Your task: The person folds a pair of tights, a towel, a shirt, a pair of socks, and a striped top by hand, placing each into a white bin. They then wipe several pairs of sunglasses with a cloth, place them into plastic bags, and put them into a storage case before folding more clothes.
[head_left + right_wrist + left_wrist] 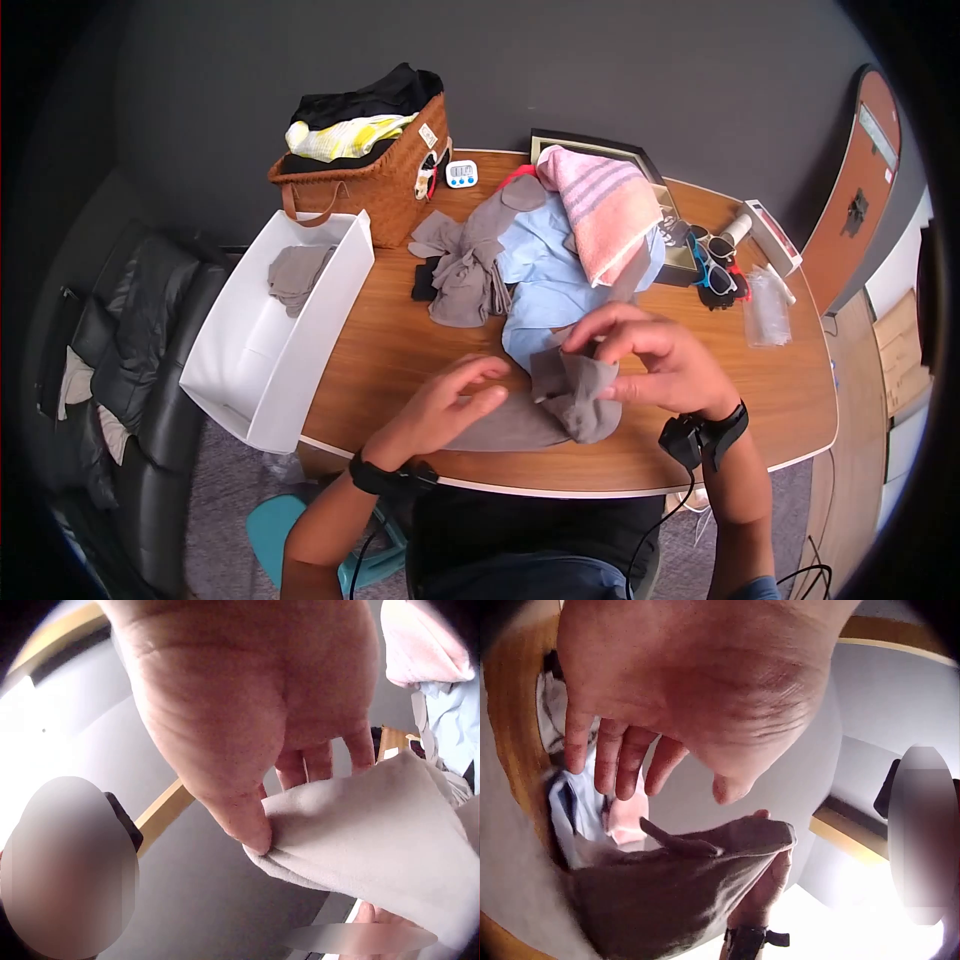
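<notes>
A grey cloth (580, 400) is pinched at its upper edge between the thumb and fingers of my right hand (665, 365), and part of it lies on the table near the front edge. In the right wrist view the cloth (360, 825) hangs from the thumb and fingertips of the right hand (255, 697). My left hand (435, 410) is held to the left of the cloth, fingers apart, holding nothing. The left wrist view shows the left hand (690, 690) above the cloth (667, 900), not touching it.
Behind the cloth lie a light blue garment (545, 270), grey garments (470, 280) and a pink striped towel (605, 205). A white bin (330, 340) with grey cloth inside and a wicker basket (400, 190) of clothes stand left. Sunglasses (712, 270) and a clear bag (767, 310) lie right.
</notes>
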Demonstrator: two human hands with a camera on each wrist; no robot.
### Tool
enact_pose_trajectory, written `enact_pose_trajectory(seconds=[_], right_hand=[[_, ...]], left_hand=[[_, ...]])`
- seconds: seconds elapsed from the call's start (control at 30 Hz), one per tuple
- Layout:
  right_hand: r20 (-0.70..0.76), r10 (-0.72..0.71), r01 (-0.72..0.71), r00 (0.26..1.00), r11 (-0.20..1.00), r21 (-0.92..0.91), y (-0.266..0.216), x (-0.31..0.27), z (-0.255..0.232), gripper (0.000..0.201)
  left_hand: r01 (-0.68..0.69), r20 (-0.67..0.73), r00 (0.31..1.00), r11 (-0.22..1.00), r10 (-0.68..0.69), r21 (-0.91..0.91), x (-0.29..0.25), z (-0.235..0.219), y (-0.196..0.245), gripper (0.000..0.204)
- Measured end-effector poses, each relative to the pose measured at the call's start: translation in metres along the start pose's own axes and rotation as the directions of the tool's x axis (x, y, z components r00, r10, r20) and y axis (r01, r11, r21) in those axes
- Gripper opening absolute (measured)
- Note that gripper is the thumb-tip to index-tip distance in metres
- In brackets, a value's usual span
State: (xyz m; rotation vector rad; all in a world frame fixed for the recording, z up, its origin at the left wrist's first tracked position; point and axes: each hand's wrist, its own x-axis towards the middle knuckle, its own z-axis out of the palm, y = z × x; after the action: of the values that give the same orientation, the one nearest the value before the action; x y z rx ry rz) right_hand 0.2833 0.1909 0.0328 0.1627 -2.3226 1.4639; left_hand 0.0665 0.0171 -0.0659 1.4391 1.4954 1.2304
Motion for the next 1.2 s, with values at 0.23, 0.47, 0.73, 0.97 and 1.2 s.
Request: enact_pose_trajectory(seconds=[0.23,0.47,0.73,0.97,1.2], right_hand=[[0.061,0.200,-0.194,0.978,0.977,-0.087,-0.007,-0.040,-0.007,0.021],[-0.079,-0.005,-0.017,0.997,0.963,-0.271,0.002,-0.061,-0.002,0.023],[-0.269,0.102,-0.138,0.958,0.983,-0.118,0.022,-0.062,0.014,0.023],[-0.428,0.233,-0.263,0.873,0.965,-0.012,0.015,-0.049,0.025,0.030],[-0.144,0.466,-0.447,0.873,0.883,0.146,0.007,-0.052,0.003,0.030]], left_hand=[[0.193,0.206,0.971,0.898,-0.119,-0.396,0.039,0.054,-0.006,0.025],[-0.023,0.073,0.996,0.929,0.054,-0.368,0.041,0.063,0.010,0.016],[-0.407,0.017,0.912,0.909,0.410,-0.086,0.038,0.058,0.041,0.020],[-0.375,0.050,0.926,0.926,0.373,0.045,0.036,0.061,0.044,0.020],[-0.160,0.116,0.968,0.900,0.224,-0.405,0.038,0.072,0.041,0.029]])
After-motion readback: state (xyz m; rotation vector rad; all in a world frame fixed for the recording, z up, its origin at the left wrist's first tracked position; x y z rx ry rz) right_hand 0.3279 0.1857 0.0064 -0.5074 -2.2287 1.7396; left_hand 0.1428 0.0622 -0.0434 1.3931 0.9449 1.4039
